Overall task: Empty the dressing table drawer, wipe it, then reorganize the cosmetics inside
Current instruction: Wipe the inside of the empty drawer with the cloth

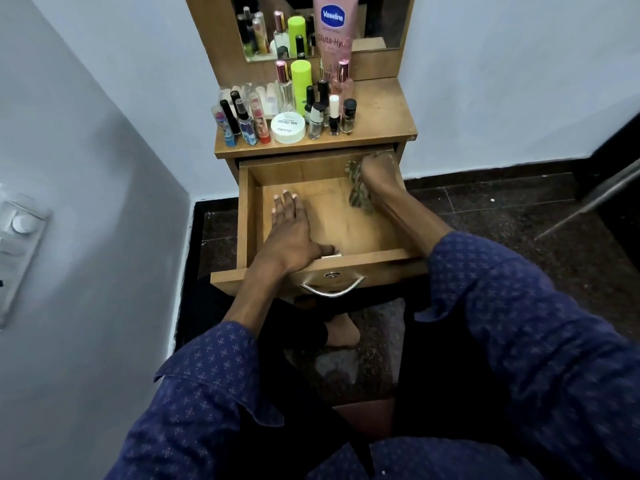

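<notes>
wipe step: right hand grips cloth at drawer back-right corner, left hand flat, empty on drawer floor; next likely restock cosmetics from surface above drawer

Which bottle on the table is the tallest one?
The pink Vaseline tube at the back, standing in front of the mirror. It rises well above the lime green bottle and all the small nail polish bottles.
</notes>
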Demonstrator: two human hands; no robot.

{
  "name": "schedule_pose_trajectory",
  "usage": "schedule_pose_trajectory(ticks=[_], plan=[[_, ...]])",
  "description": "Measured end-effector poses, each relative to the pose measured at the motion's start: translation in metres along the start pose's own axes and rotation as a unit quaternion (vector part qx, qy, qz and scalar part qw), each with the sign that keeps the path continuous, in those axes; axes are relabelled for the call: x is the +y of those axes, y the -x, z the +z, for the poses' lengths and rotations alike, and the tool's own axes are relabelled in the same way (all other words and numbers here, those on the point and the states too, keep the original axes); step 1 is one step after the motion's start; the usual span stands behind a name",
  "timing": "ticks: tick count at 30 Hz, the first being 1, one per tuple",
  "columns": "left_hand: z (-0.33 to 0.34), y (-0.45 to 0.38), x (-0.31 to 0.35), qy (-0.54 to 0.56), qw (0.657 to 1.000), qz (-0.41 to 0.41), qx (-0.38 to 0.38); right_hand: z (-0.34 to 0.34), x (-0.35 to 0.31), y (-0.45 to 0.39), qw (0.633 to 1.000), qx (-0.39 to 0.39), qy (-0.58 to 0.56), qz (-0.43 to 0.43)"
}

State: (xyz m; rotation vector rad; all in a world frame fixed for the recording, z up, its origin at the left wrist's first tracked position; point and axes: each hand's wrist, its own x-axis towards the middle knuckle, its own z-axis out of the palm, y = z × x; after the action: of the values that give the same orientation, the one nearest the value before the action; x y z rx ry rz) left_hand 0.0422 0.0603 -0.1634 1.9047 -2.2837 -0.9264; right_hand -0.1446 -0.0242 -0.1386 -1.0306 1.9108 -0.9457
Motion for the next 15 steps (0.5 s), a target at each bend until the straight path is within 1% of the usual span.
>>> schedule_pose_trajectory(ticks=[3,5,6,8,10,11,13,14,15], plan=[[-0.002,0.003,-0.001,0.008,1.0,0.005,0.029,0.01,0.0,0.016,0.999,-0.011,0.033,-0.034],[-0.002,0.004,-0.002,0.013,0.998,0.02,0.054,0.013,-0.001,0.031,0.992,-0.024,0.092,-0.079],[-0.002,0.005,-0.003,0.013,0.997,0.033,0.069,0.01,-0.002,0.036,0.988,-0.053,0.109,-0.099],[-0.003,0.007,-0.002,0.045,0.994,0.056,0.088,-0.003,-0.006,0.043,0.977,-0.16,0.08,-0.119],[-0.008,0.008,-0.001,0.124,0.986,0.059,0.099,-0.018,-0.009,0.05,0.953,-0.278,0.028,-0.117],[-0.011,0.009,-0.002,0.167,0.979,0.057,0.1,-0.024,-0.009,0.051,0.941,-0.319,0.005,-0.114],[-0.017,0.013,-0.003,0.262,0.959,0.046,0.096,-0.029,-0.006,0.05,0.925,-0.366,-0.048,-0.092],[-0.02,0.016,-0.003,0.304,0.947,0.044,0.094,-0.03,-0.007,0.051,0.921,-0.376,-0.058,-0.081],[-0.022,0.019,-0.002,0.331,0.938,0.044,0.093,-0.031,-0.009,0.055,0.922,-0.376,-0.045,-0.081]])
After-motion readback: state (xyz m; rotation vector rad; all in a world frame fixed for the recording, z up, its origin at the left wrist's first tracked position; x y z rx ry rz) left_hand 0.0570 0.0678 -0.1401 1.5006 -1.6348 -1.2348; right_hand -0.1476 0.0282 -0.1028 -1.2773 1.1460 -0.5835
